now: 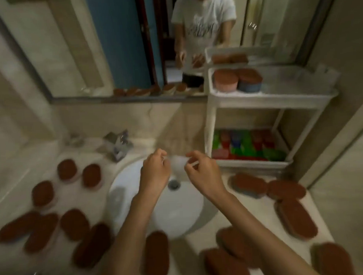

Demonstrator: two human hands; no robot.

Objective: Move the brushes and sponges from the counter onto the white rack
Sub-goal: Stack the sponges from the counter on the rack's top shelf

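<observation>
Several oval brown-topped brushes lie on the counter, one group left of the sink (74, 223) and another on the right (296, 220). The white rack (280, 100) stands at the back right. Its top shelf holds a pink-based brush (226, 79) and a blue-based brush (249, 80) side by side. My left hand (155, 168) and my right hand (199, 168) hover close together over the back of the sink, fingers curled. Between them they pinch a small pale thing (179, 162), too blurred to identify.
A white round sink (181, 211) sits in the middle of the counter, with a metal faucet (118, 145) behind it on the left. The rack's lower shelf holds colourful red, green and blue items (249, 146). A mirror (86, 47) covers the back wall.
</observation>
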